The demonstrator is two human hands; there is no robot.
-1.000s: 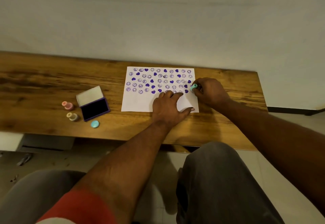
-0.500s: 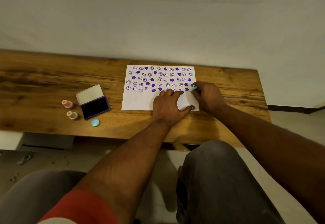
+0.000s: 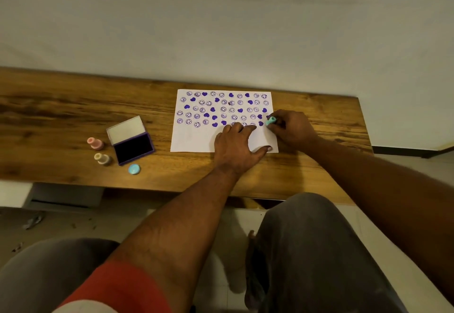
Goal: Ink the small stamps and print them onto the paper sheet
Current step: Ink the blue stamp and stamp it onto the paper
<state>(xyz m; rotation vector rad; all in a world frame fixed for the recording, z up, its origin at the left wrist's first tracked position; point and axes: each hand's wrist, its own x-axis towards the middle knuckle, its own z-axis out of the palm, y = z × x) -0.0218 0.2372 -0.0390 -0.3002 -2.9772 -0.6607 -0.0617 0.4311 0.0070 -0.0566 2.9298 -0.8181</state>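
Observation:
A white paper sheet (image 3: 196, 141) lies on the wooden table (image 3: 61, 116), its upper part covered with purple smiley and heart prints. My left hand (image 3: 237, 145) lies flat on the sheet's lower right part, fingers spread. My right hand (image 3: 292, 128) pinches a small teal stamp (image 3: 270, 121) at the sheet's right edge, tilted, its end down by the paper. An open purple ink pad (image 3: 134, 148) with a white-lined lid sits left of the sheet. A pink stamp (image 3: 95, 142) and a cream stamp (image 3: 102, 158) stand beside the pad.
A round light-blue cap (image 3: 134, 169) lies near the table's front edge, below the ink pad. A pale wall rises behind the table. My knees in grey trousers are under the front edge. The table's right end is just beyond my right hand.
My right hand with the teal stamp has shifted slightly down and left along the sheet's right edge. My left hand has stayed flat on the paper.

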